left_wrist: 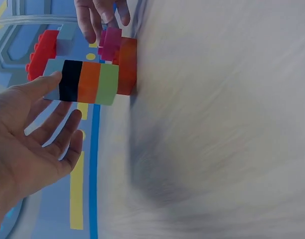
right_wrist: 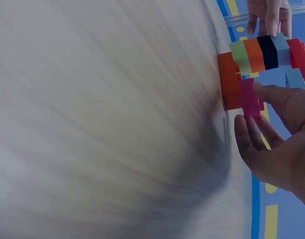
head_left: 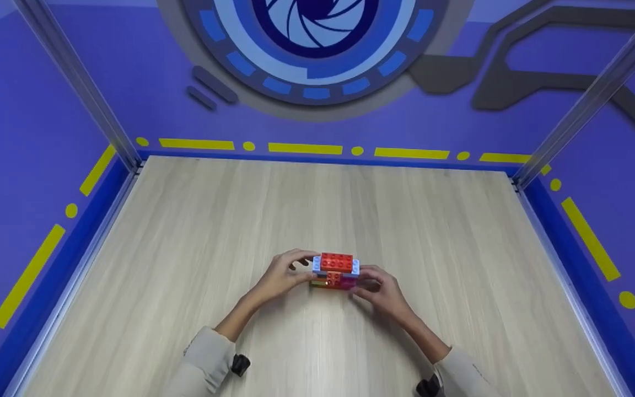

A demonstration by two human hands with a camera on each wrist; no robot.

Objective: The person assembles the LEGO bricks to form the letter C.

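Note:
A structure of toy building bricks (head_left: pixel 337 262) stands on the table between both hands. One side is a column of light green (left_wrist: pixel 107 85), orange (left_wrist: pixel 88 82), black (left_wrist: pixel 71 80) and light blue bricks, rising from an orange-red base brick (right_wrist: pixel 228 82). A red brick (left_wrist: pixel 42 54) spans the top, with another light blue brick (right_wrist: pixel 295 78) under its far end. Below that, a magenta brick (right_wrist: pixel 249 97) sits on the base, with a gap between. My left hand (head_left: pixel 283 277) pinches the upper light blue brick of the column. My right hand (head_left: pixel 385 291) holds the magenta brick, thumb against its face.
The pale wood-grain table (head_left: pixel 213 215) stretches around the structure. Blue printed panels (head_left: pixel 317 129) with yellow dashes wall in the back and sides, joined by metal posts (head_left: pixel 83 82) at the corners.

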